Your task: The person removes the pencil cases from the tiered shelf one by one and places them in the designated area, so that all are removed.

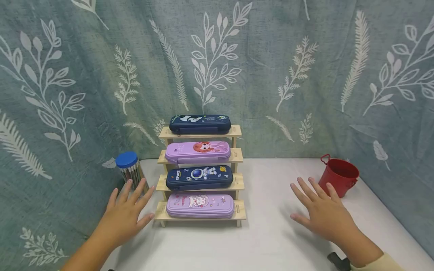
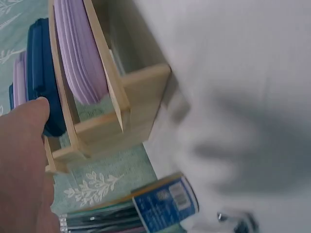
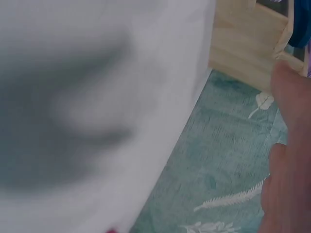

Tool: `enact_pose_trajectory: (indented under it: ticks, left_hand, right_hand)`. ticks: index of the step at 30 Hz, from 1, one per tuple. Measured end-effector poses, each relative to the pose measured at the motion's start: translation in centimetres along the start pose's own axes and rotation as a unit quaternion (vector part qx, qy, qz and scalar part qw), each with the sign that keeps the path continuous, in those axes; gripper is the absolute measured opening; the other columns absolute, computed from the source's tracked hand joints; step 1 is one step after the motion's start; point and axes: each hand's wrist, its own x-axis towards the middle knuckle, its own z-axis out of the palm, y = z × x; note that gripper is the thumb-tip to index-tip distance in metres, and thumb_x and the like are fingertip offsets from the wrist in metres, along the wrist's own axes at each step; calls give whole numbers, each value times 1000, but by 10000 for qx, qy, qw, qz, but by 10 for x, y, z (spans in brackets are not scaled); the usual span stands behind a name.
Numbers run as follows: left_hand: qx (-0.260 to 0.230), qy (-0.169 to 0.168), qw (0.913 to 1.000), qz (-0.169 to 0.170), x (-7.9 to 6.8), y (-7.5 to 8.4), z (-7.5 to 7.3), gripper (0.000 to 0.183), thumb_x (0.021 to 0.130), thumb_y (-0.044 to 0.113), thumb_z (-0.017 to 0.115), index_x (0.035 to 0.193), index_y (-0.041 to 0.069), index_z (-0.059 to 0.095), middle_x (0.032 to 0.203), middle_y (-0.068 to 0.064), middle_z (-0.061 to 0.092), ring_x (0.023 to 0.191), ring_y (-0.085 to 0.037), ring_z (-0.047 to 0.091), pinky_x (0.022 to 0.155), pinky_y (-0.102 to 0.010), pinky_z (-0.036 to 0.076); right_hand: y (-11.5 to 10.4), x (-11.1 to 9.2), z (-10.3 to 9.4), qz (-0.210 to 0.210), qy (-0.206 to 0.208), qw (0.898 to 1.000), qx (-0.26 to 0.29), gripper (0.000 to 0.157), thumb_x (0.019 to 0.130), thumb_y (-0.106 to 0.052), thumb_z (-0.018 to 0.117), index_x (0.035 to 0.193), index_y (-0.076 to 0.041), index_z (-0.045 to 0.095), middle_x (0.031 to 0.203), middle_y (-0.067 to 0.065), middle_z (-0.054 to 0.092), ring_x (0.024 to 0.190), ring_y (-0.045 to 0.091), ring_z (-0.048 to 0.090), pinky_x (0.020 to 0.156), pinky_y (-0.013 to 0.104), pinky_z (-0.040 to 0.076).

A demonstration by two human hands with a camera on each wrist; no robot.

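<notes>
Holding both hands over the smooth white tabletop [image 1: 268, 214], I have my left hand [image 1: 123, 216] and right hand [image 1: 323, 216] with fingers spread apart and nothing gripped. Between them, nearer my left, a pale wooden four-step rack [image 1: 240, 209] bears one long rounded pencil case per step: a navy panda case [image 1: 200, 124] on top, a lilac case with a red-haired girl [image 1: 197, 151], a navy astronaut case [image 1: 199, 177], and a lilac rabbit case [image 1: 200, 206] lowest. Beyond my left fingertips stands a clear, blue-lidded cylinder of pens [image 1: 130, 171]; beyond my right, a red bucket with a small side handle [image 1: 342, 185]. I judge the step in hand to be a poised hover, best done with loose wrists and level palms. My left thumb sits close to the rack's edge, so a careless swing could knock it; my right fingers overlap the bucket in the head view, so they want clearance too. Each case looks smooth and apt to slide, calling for a gentle, even touch.
</notes>
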Motion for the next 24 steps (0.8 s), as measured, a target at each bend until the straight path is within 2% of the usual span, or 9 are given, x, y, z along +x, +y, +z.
enact_pose_trajectory:
  ticks: [3, 8, 10, 13, 17, 21, 24]
  left_hand:
    - [-331, -20, 9994, 10, -1, 7, 4, 80, 100, 59, 60, 167, 33, 25, 177, -8, 11, 159, -49, 9, 119, -80, 10]
    - [-752, -31, 9972, -15, 0, 17, 13, 77, 103, 59, 56, 168, 30, 26, 176, -11, 15, 159, -49, 14, 120, -78, 15]
    - [-1019, 20, 9948, -69, 2, 20, 17, 76, 104, 56, 56, 168, 29, 24, 176, -11, 15, 159, -49, 14, 120, -77, 17]
    - [-1518, 109, 9882, -177, 9, 24, 22, 76, 106, 51, 55, 169, 27, 21, 176, -12, 12, 159, -49, 12, 119, -77, 18]
    - [-2375, 311, 9704, -315, 22, 31, 29, 69, 109, 44, 51, 168, 22, 22, 175, -15, 13, 158, -51, 13, 118, -78, 21]
    - [-3231, 617, 9428, -535, 32, 37, 34, 63, 111, 33, 49, 166, 15, 24, 172, -19, 20, 156, -50, 21, 118, -76, 24]
    - [-3663, 866, 9227, -836, 40, 40, 39, 61, 110, 27, 49, 165, 14, 25, 170, -18, 24, 156, -46, 24, 121, -72, 25]
  right_hand:
    - [-11, 1, 8, 5, -33, 9998, 178, 93, 94, -76, 55, 167, -25, 29, 173, 9, 25, 159, 42, 19, 123, 60, -23]
    - [-32, 9, 20, 95, -129, 9982, 579, 90, 94, -71, 61, 167, -30, 27, 174, 7, 23, 160, 40, 18, 125, 71, -2]
    - [-42, 14, 24, 81, -104, 9969, 781, 89, 94, -69, 63, 167, -30, 29, 174, 7, 25, 160, 41, 21, 124, 73, 7]
    - [-58, 21, 30, 43, -78, 9936, 1124, 87, 94, -65, 65, 166, -28, 32, 173, 9, 28, 158, 40, 25, 123, 73, 14]
    - [-82, 30, 34, 13, -40, 9861, 1662, 86, 95, -60, 69, 165, -24, 35, 170, 11, 34, 156, 38, 33, 124, 70, 18]
    - [-103, 38, 33, -54, 89, 9745, 2242, 82, 95, -53, 72, 162, -18, 41, 163, 10, 46, 150, 34, 44, 123, 60, 32]
    - [-115, 44, 33, -71, 241, 9671, 2531, 76, 96, -51, 72, 158, -15, 47, 158, 7, 53, 146, 31, 50, 120, 55, 40]
